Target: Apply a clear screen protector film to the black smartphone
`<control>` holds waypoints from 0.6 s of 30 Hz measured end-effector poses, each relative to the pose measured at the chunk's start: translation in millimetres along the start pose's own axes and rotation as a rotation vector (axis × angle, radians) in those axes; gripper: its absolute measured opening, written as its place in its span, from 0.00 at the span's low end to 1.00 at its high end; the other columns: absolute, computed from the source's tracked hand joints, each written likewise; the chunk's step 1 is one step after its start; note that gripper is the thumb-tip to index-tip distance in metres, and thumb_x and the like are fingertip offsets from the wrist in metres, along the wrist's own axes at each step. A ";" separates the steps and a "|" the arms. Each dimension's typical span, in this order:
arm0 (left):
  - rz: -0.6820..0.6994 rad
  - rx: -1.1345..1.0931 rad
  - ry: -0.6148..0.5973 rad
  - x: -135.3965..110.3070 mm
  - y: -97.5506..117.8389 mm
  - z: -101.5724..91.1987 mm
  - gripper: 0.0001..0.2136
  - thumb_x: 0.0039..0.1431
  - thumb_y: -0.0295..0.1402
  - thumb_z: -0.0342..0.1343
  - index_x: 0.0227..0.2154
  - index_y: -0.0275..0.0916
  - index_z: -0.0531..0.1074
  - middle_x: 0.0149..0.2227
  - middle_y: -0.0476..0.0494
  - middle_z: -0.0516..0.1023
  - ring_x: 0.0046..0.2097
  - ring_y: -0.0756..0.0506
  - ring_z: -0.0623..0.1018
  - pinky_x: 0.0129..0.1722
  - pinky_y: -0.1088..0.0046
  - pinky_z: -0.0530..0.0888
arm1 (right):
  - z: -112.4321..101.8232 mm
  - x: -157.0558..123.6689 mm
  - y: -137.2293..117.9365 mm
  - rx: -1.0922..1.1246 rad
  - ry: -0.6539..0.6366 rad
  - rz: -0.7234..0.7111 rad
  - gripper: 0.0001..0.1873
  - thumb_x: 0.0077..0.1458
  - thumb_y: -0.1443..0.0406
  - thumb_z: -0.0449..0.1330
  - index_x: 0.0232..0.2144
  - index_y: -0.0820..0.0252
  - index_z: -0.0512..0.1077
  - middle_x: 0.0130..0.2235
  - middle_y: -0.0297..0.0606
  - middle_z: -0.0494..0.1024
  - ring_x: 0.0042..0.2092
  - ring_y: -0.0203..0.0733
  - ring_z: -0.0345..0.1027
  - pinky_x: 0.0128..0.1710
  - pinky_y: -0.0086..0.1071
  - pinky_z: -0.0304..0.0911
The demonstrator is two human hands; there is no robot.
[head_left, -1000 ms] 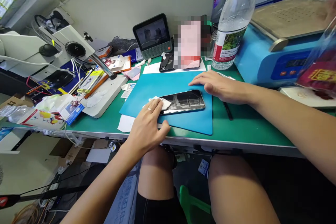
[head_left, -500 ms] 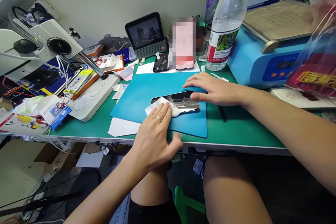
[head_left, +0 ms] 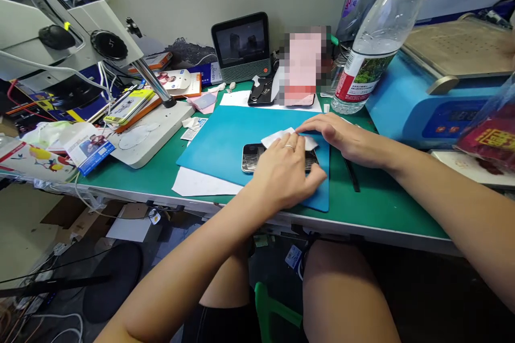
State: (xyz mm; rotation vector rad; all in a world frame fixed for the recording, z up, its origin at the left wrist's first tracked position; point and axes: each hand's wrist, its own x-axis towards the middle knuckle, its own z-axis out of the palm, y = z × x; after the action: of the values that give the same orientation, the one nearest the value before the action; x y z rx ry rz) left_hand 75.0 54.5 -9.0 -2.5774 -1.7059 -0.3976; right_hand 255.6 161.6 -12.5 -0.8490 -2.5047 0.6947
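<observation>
A dark phone (head_left: 251,156) lies flat on a blue mat (head_left: 225,134) on the green table (head_left: 382,198). My left hand (head_left: 284,171) presses a white wipe (head_left: 277,136) onto the right part of the phone, fingers together on top of it, and covers most of the screen. My right hand (head_left: 346,136) lies flat with its fingers stretched out along the phone's far right edge, touching the wipe's corner. Only the phone's left end shows.
A water bottle (head_left: 374,48) and a blue machine (head_left: 434,91) stand at the back right. A black tool (head_left: 353,174) lies right of the mat. A microscope base (head_left: 148,136), packets and cables crowd the left. A small screen (head_left: 241,45) stands at the back.
My left hand has slid the wipe from the phone's left end across to its right end. My right hand stayed at the phone's far right edge. The camera shifted a little.
</observation>
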 end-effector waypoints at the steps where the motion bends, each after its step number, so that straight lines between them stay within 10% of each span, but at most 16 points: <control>1: -0.022 0.017 -0.013 -4.0 -7.5 -2.4 0.24 0.70 0.37 0.44 0.59 0.21 0.68 0.62 0.22 0.74 0.68 0.33 0.69 0.70 0.58 0.62 | -0.3 -0.1 0.0 -0.009 -0.005 0.001 0.58 0.54 0.27 0.29 0.56 0.55 0.78 0.57 0.50 0.78 0.61 0.65 0.67 0.66 0.60 0.56; 9: -0.155 0.052 -0.066 -78.0 -53.2 -24.8 0.31 0.69 0.37 0.44 0.69 0.22 0.60 0.71 0.25 0.59 0.73 0.32 0.59 0.71 0.50 0.61 | -0.1 0.6 0.2 -0.103 -0.072 -0.011 0.44 0.53 0.32 0.56 0.59 0.54 0.76 0.62 0.51 0.74 0.64 0.68 0.63 0.65 0.64 0.57; 18: -0.027 -0.016 0.000 -81.1 -22.4 -22.1 0.32 0.63 0.38 0.49 0.66 0.23 0.66 0.68 0.26 0.65 0.71 0.33 0.64 0.70 0.52 0.64 | -2.0 -1.7 0.6 -0.076 -0.106 -0.033 0.52 0.46 0.30 0.60 0.63 0.54 0.72 0.62 0.53 0.71 0.63 0.67 0.62 0.64 0.62 0.56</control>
State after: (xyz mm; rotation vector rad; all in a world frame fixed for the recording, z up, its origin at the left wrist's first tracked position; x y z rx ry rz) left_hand 20.5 -13.3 -8.6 -2.5677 -1.7458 -0.4137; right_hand 258.2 161.5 -11.6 -0.8144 -2.6481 0.6534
